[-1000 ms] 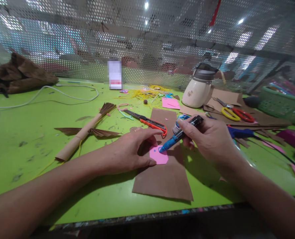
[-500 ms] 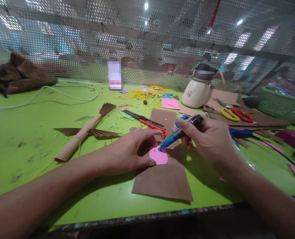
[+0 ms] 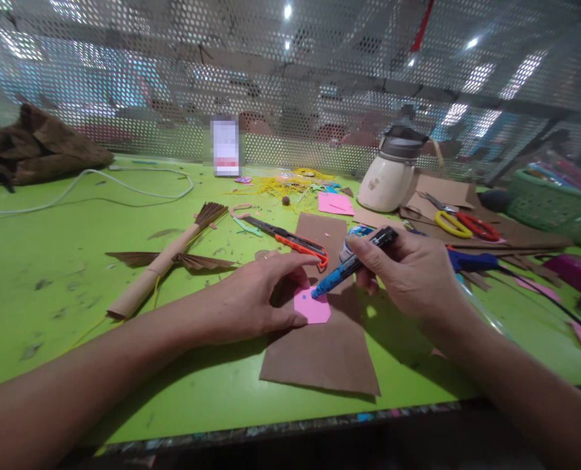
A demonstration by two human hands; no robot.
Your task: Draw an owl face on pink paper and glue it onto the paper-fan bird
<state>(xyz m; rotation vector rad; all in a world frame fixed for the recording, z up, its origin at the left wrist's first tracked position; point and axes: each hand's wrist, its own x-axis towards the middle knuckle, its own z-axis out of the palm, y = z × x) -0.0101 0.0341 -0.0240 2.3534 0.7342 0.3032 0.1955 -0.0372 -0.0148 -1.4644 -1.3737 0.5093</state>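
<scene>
My right hand (image 3: 410, 267) grips a blue marker (image 3: 342, 271) with a black end, tilted, its tip on a small pink paper piece (image 3: 320, 312) with cut corners. One blue dot shows on the pink piece, left of the tip. With its thumb at the lower left edge and curved fingers at the top, my left hand (image 3: 251, 297) holds that piece down. Under it lies a long brown paper strip (image 3: 320, 365). An orange box cutter (image 3: 290, 241) rests just beyond my left fingers. A blue and white object (image 3: 346, 248) is partly hidden behind the marker.
A rolled brown paper figure (image 3: 158, 264) with pleated pieces lies left. Behind are a phone (image 3: 226, 147), yellow shreds (image 3: 275, 186) and a white jug (image 3: 386, 179). Scissors (image 3: 450, 222), a blue-handled tool (image 3: 474, 260) with a cord and a green basket (image 3: 540, 202) are right.
The marker tip has shifted very slightly on the pink piece, and my right hand has moved a little with it. My left hand and the paper stay where they were.
</scene>
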